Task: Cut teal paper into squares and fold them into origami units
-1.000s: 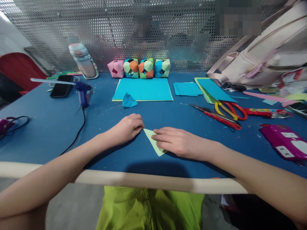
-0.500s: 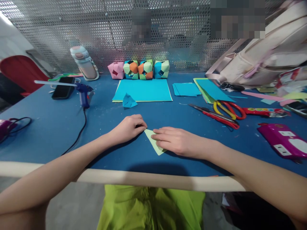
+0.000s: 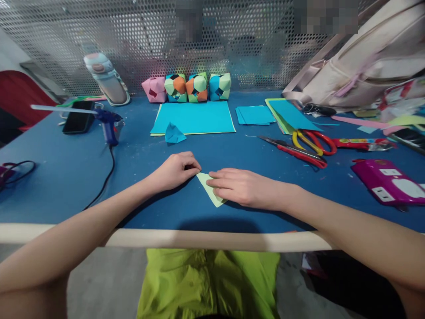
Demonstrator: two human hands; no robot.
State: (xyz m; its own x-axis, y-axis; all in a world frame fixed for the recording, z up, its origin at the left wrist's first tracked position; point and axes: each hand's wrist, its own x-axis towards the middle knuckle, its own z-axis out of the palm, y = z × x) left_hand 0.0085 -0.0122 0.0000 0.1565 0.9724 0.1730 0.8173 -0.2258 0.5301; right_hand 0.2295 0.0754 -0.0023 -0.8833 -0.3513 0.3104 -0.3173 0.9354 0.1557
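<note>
A small pale green piece of paper (image 3: 210, 189), folded to a triangle, lies flat on the blue table (image 3: 149, 212). My left hand (image 3: 177, 170) pinches its upper left corner between thumb and forefinger. Stretched flat, the fingers of my right hand (image 3: 244, 187) press on the paper's right part and hide it. Just beyond my left hand stands a folded blue paper piece (image 3: 174, 134), by the front edge of a stack of blue sheets (image 3: 194, 117).
Folded paper balls (image 3: 197, 87) line the back. A glue gun (image 3: 109, 126), phone (image 3: 79, 117) and bottle (image 3: 106, 79) stand left. At right are small blue sheets (image 3: 255, 115), a cutter (image 3: 294, 151), scissors (image 3: 307, 141), a purple power strip (image 3: 387, 181) and a backpack (image 3: 352, 66).
The camera view has shifted slightly, so everything sits a little higher and further left in the picture. Both hands keep their places on the green paper.
</note>
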